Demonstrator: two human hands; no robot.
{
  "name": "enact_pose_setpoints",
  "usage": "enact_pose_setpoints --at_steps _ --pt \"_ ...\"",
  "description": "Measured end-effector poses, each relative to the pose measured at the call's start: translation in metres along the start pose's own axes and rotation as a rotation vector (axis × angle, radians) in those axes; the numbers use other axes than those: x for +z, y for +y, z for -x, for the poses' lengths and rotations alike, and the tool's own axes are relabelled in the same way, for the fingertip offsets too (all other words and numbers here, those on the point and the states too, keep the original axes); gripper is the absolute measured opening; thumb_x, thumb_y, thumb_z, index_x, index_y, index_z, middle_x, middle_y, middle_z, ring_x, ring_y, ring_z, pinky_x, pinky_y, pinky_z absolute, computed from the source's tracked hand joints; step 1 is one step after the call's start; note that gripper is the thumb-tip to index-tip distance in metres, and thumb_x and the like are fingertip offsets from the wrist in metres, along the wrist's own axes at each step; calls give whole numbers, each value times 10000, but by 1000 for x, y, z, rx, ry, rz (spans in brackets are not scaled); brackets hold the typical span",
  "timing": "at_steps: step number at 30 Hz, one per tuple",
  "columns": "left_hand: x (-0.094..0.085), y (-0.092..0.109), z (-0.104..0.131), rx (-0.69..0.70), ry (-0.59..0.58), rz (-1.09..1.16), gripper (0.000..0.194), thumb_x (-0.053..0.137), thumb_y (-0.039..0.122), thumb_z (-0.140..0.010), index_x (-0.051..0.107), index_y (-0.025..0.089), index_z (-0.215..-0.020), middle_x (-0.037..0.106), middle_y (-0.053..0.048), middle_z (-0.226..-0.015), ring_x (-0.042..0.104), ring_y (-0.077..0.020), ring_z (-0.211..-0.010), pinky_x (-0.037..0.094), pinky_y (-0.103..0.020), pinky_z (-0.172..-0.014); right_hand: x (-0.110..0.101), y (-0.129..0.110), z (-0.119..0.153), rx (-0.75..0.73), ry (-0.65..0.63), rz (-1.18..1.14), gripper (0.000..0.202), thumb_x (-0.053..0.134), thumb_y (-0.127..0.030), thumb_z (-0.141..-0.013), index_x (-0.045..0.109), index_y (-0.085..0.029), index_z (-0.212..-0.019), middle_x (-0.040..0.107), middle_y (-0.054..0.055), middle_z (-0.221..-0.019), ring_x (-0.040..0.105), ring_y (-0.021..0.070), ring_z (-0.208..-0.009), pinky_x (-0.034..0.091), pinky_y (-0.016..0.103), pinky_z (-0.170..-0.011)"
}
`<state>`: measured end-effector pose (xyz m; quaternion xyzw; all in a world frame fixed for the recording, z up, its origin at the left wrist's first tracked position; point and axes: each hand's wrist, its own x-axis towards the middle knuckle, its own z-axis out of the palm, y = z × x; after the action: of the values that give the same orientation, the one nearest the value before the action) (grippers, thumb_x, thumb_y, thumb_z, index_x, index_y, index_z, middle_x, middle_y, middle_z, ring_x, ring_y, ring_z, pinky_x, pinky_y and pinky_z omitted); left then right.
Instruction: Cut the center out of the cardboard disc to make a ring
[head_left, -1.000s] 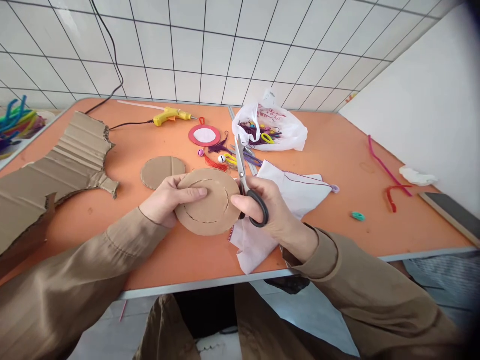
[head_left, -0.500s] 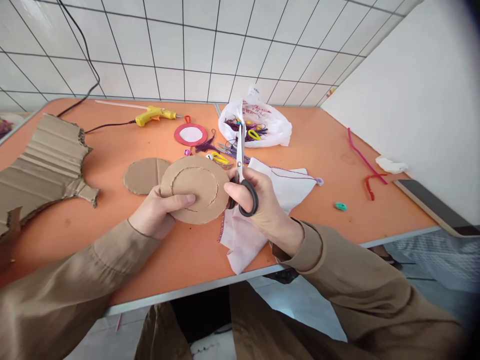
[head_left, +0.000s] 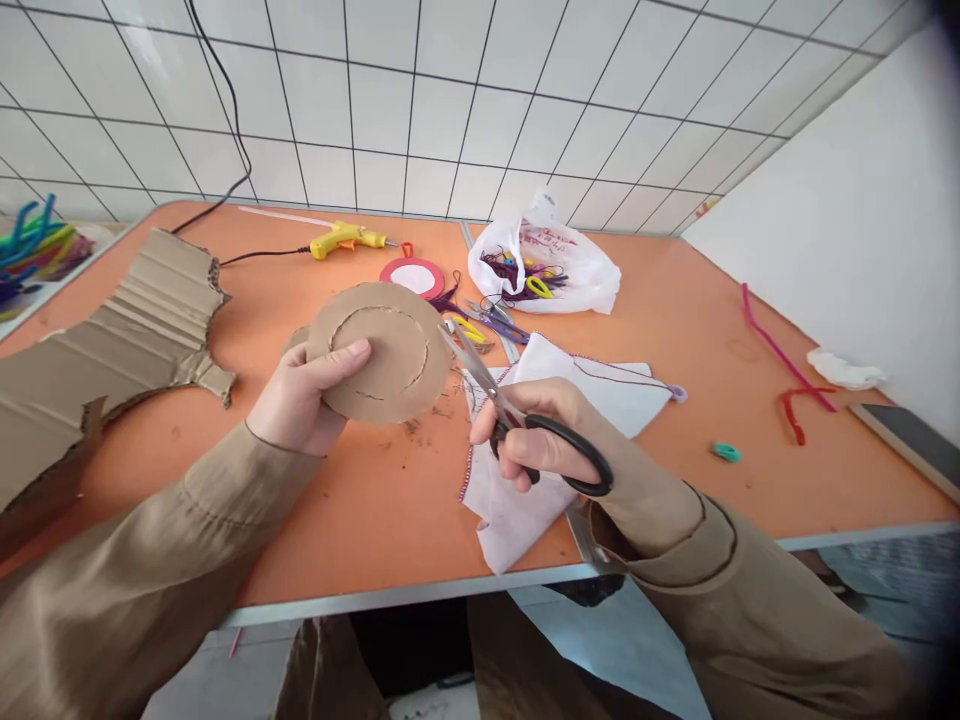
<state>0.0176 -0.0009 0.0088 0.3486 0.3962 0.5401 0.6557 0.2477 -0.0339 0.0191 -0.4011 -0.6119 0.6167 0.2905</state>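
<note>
My left hand [head_left: 307, 390] grips a round cardboard disc [head_left: 386, 355] at its left edge, thumb on top. A broken circular cut line is scored into the disc's face. In my right hand [head_left: 547, 430] are black-handled scissors [head_left: 480, 370], fingers through the loops. Their blades are slightly apart and point up and left, with the tips near the disc's right edge. Under the scissors lies a white cloth [head_left: 525, 510] with a dark red stitched edge. Behind the disc, another cardboard piece is mostly hidden.
A large torn cardboard sheet [head_left: 142, 340] lies at left. Farther back are a yellow glue gun [head_left: 346, 240] with its cord, a red-rimmed disc [head_left: 412, 277], purple-handled pliers [head_left: 504, 322] and a white plastic bag [head_left: 585, 275]. Pipe cleaners [head_left: 784, 345] and a teal clip [head_left: 726, 453] lie at right.
The scissors have swung from upright to tilted left, and my right hand has moved lower and right. The cardboard disc has shifted slightly up and left. The whole view has turned leftward.
</note>
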Motion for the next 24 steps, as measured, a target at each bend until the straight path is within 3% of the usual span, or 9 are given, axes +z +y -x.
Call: enact_pose_setpoints --at_steps 6,14,24 --pt "0 -1 -2 31 1 14 248 785 235 -695 758 190 -937 764 -74 -1019 674 -300 -1065 565 -387 -902 -2 2 1 66 -113 -89 575 722 -664 -675 630 -114 -814 575 -6 -563 542 98 -461 465 206 -429" --pt "1 -3 -1 16 16 -26 185 786 254 -693 760 172 -856 769 -87 -983 684 -312 -1032 584 -391 -857 -5 10 1 59 -138 -92 574 703 -671 -694 630 -117 -823 588 -7 -550 546 95 -422 415 188 -395" --pt "2 -3 0 66 37 -59 192 813 276 -656 767 194 -823 771 -81 -970 669 -334 -1062 571 -420 -889 -2 -3 8 108 -93 -86 596 649 -694 -730 641 -103 -808 566 -2 -533 502 85 -412 335 188 -386"
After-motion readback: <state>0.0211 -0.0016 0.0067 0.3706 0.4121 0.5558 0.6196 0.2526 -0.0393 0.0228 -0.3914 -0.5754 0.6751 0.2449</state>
